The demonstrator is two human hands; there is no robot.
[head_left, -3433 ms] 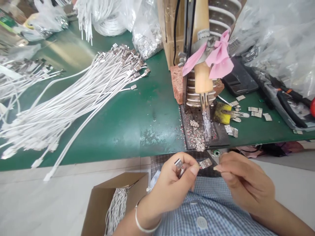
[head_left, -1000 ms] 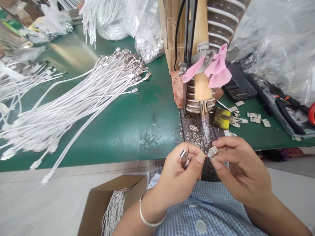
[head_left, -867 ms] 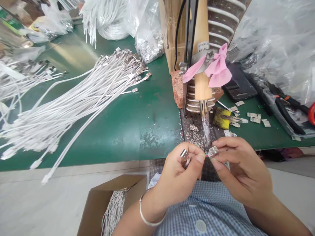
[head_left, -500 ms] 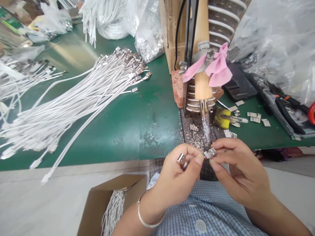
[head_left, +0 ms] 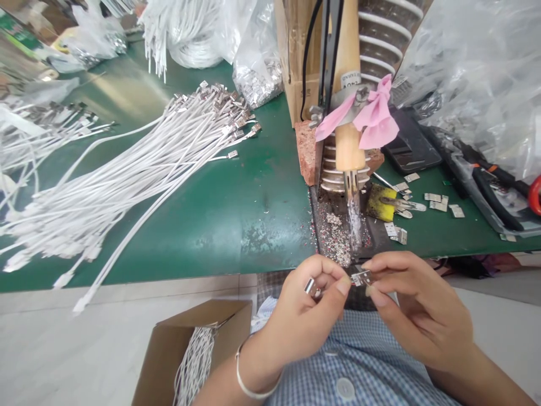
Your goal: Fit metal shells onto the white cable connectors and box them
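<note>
The plug [head_left: 362, 278] is held out in the air just off the near edge of the tabletop [head_left: 211, 208], below the tip of the soldering iron [head_left: 350, 149] and apart from it. The left hand [head_left: 315, 316] is closed, its thumb and finger pinching a wire [head_left: 350, 277] at one end of the plug, with a second plug [head_left: 310, 287] poking out from its curled fingers. The right hand [head_left: 420, 310] has its fingertips on the plug's other end.

This piece seems partway through: plug and wire are brought together, but whether they are firmly joined is too small to tell. The second plug's wiring is mostly hidden by the fingers. Many white cables [head_left: 127, 163] with metal ends lie toward the tabletop's left edge and look finished at that end. Plenty seems left, judging by the loose plugs [head_left: 442, 203] near the right edge and the bag of metal pieces [head_left: 257, 70] toward the far edge.
</note>
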